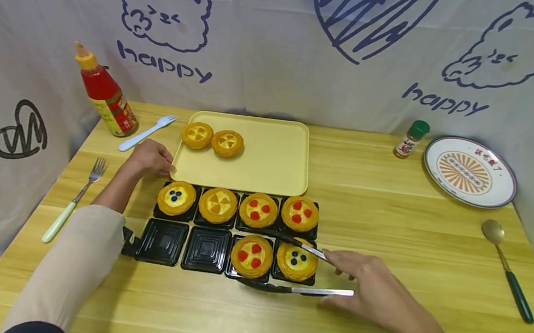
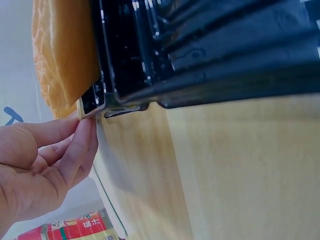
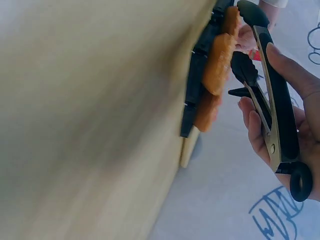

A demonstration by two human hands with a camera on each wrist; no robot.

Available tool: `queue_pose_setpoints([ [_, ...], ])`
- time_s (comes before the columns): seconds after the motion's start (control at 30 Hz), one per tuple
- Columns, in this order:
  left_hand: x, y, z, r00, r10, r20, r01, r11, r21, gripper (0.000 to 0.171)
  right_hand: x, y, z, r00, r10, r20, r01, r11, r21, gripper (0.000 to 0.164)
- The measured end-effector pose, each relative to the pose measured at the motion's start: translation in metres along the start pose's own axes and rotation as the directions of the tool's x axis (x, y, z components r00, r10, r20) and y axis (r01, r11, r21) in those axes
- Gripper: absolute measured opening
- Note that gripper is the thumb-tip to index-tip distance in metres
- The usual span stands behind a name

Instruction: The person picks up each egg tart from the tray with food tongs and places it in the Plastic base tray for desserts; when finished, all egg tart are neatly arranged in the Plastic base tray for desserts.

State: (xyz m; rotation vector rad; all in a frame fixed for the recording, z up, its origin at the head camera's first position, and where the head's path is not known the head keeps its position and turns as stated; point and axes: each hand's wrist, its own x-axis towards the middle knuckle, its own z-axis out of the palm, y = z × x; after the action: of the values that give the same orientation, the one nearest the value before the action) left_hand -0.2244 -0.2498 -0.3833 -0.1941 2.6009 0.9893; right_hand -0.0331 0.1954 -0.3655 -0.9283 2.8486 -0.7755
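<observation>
My right hand grips metal tongs with black tips. The spread tips lie behind and in front of a tart with red berries, in the black tray's front row. Beside it sits a tart with blue berries. At the left, my left hand pinches the near-left corner of a yellow tray; the left wrist view shows thumb and fingers together there. Two tarts with yellow wedges rest on that tray. Bare ridged bases show in the black tray's front-left compartments.
More tarts fill the black tray's back row. To the left are a red sauce bottle, a pale blue fork and a metal fork. A spice jar, a plate and a spoon lie right.
</observation>
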Motion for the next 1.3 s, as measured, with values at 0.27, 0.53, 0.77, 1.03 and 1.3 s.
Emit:
queue_pose_setpoints([
  [0.27,0.002,0.001,-0.001,1.0,-0.013,-0.001,0.013,1.0,-0.014,0.022,0.025,-0.005,-0.015,1.0,0.003,-0.017,-0.003,1.0,-0.001,0.066],
  [0.53,0.001,0.002,0.0,1.0,-0.024,0.016,0.025,0.999,-0.03,0.022,0.087,0.006,-0.016,0.996,0.077,-0.043,-0.077,0.997,-0.015,0.07],
  [0.77,0.0,0.001,0.0,1.0,-0.024,0.015,0.024,0.999,-0.026,0.022,0.152,0.016,-0.017,0.987,0.159,-0.003,-0.159,0.987,-0.023,0.069],
  [1.03,-0.002,0.0,0.002,1.0,-0.005,0.0,0.005,1.0,-0.01,0.024,0.207,0.026,-0.002,0.954,0.282,0.099,-0.281,0.959,-0.024,0.075],
  [1.3,-0.002,-0.001,0.001,1.0,0.013,-0.009,-0.012,1.0,0.005,0.024,0.225,0.022,0.004,0.94,0.323,0.11,-0.319,0.946,-0.056,0.07],
])
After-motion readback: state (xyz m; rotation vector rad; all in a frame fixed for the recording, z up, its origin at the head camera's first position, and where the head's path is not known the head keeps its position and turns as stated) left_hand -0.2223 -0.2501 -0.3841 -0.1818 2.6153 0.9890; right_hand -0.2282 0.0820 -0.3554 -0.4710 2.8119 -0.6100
